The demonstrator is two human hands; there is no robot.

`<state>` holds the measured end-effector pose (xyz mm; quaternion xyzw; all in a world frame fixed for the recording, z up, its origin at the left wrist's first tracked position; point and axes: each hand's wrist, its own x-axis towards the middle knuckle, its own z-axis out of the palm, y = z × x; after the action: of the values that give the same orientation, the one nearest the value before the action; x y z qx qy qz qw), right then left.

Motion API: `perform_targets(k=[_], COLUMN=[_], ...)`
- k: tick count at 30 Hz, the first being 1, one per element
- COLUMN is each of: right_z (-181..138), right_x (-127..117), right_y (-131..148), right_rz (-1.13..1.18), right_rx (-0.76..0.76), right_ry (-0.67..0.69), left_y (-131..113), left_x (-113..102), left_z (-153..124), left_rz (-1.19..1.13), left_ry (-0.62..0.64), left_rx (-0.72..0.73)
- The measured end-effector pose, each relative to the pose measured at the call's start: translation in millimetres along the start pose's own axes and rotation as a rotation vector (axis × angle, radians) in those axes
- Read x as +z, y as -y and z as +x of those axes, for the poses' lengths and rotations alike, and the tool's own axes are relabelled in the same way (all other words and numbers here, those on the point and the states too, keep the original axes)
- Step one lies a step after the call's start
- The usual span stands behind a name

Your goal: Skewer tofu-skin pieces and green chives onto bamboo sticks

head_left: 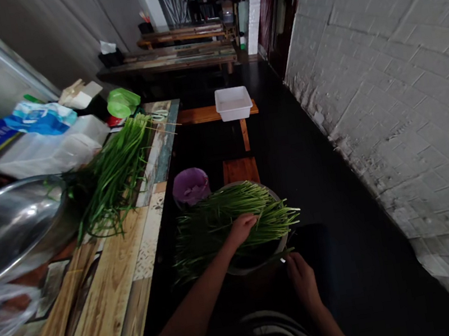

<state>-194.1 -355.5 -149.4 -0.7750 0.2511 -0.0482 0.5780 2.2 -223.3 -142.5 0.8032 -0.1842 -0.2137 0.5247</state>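
Observation:
Long garlic chives lie heaped across a round basin below me, their pale cut ends toward the right. My left hand is on top of the heap, fingers closed around some chive stalks. At the near right rim, my right hand is closed, thumb and fingers together. A thin green strip and a small white tip show beside its fingers; what it grips is too dark to make out.
On the left, a patchwork table bears more chives, a large steel bowl and thin bamboo skewers. A purple bucket stands past the basin. A white tub rests on a bench; a grey wall runs along the right.

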Motion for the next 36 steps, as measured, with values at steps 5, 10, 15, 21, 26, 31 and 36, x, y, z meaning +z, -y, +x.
perform_targets(k=[5, 10, 15, 21, 26, 31, 36], right_z=[-1.9, -2.0, -3.3, -6.4, -7.8, -6.1, -6.4], right_x=[0.9, -0.1, 0.4, 0.7, 0.1, 1.8, 4.5], right_y=[6.9, 9.1, 8.8, 8.9, 19.6, 27.7, 27.3], right_rz=[-0.010, -0.033, -0.086, -0.091, -0.071, -0.088, -0.093], right_rx=[-0.025, -0.060, -0.091, -0.101, -0.121, -0.183, -0.180], right_ry=[0.031, 0.052, 0.053, 0.057, 0.069, 0.107, 0.137], left_y=[-11.4, -5.5, 19.0, -4.7, -31.9, -26.9, -23.1], left_x=[-12.6, -13.4, 6.3, 2.8, 3.8, 11.3, 4.7], left_z=[-2.5, -2.8, -7.1, -13.9, -19.7, -23.3, -24.7], left_rz=[0.121, 0.322, 0.593, 0.490, -0.082, -0.554, -0.745], left_ry=[-0.093, -0.073, 0.156, 0.040, 0.212, 0.211, 0.284], left_rx=[0.207, 0.236, 0.230, 0.327, 0.076, -0.338, -0.433])
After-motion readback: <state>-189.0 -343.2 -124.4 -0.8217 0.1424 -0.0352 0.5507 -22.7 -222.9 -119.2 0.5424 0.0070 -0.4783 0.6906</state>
